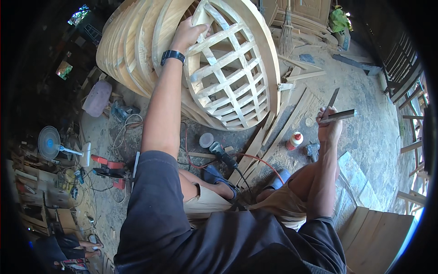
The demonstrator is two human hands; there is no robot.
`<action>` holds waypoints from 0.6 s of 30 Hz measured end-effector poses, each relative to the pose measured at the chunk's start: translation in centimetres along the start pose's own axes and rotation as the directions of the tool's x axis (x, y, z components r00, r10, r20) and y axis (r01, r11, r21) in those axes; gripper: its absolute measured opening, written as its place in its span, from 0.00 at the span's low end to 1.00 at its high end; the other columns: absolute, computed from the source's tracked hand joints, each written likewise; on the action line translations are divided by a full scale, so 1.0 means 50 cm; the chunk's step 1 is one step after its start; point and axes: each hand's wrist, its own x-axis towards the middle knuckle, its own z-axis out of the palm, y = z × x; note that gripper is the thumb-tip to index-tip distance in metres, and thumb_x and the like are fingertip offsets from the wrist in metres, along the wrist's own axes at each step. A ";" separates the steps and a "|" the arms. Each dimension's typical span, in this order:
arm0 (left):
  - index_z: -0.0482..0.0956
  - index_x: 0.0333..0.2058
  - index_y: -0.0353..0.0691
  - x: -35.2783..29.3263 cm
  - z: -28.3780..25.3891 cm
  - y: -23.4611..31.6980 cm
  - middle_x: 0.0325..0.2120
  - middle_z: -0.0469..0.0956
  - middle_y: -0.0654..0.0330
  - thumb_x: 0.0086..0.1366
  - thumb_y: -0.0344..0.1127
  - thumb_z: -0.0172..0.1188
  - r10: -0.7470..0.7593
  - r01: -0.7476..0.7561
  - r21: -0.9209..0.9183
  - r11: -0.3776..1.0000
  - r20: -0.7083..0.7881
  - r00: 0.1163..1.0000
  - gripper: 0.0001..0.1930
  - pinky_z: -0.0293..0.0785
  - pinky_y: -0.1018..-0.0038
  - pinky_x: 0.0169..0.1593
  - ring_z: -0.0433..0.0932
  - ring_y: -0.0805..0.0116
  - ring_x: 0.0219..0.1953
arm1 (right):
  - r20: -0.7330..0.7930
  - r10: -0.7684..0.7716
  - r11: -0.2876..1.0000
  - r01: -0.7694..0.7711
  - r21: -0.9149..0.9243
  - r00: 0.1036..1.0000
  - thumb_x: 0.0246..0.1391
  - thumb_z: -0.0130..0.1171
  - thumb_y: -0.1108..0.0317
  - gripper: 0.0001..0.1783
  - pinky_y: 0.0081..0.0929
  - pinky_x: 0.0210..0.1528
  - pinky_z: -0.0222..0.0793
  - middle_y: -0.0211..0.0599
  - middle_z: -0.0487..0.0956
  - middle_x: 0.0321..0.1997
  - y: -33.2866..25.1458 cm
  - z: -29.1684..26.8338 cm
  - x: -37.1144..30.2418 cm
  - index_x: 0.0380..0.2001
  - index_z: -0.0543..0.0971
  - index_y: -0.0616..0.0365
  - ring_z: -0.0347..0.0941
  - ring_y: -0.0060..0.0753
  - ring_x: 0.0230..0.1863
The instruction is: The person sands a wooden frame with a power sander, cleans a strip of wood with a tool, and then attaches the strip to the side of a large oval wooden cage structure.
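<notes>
A large curved wooden frame (153,50) with many ribs and a lattice panel (228,68) fills the upper middle. My left hand (188,34) reaches up to the panel's upper left edge, its fingers closed around the wood; some fingertips are hidden. Out to the right, apart from the frame, my right hand (329,130) is closed on a dark tool (338,116). It has a thick bar and a thin blade at an angle, resembling a try square or bevel; the joint is hidden by the fingers.
A corded power tool (222,156) and a red-capped bottle (294,140) lie or stand near my feet. Loose wood strips (285,123) cross the floor. To the left are a blue fan (50,142) and a red machine (109,170). Boards (378,237) are at lower right.
</notes>
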 end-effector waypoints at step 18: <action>0.82 0.37 0.29 0.010 -0.023 -0.014 0.28 0.83 0.57 0.62 0.38 0.58 -0.067 0.075 -0.039 0.996 0.175 0.982 0.15 0.76 0.74 0.45 0.81 0.70 0.35 | 0.046 -0.080 0.975 0.088 -0.203 0.996 0.59 0.54 0.72 0.13 0.23 0.26 0.67 0.41 0.76 0.35 -0.012 -0.050 -0.005 0.47 0.68 0.59 0.71 0.28 0.26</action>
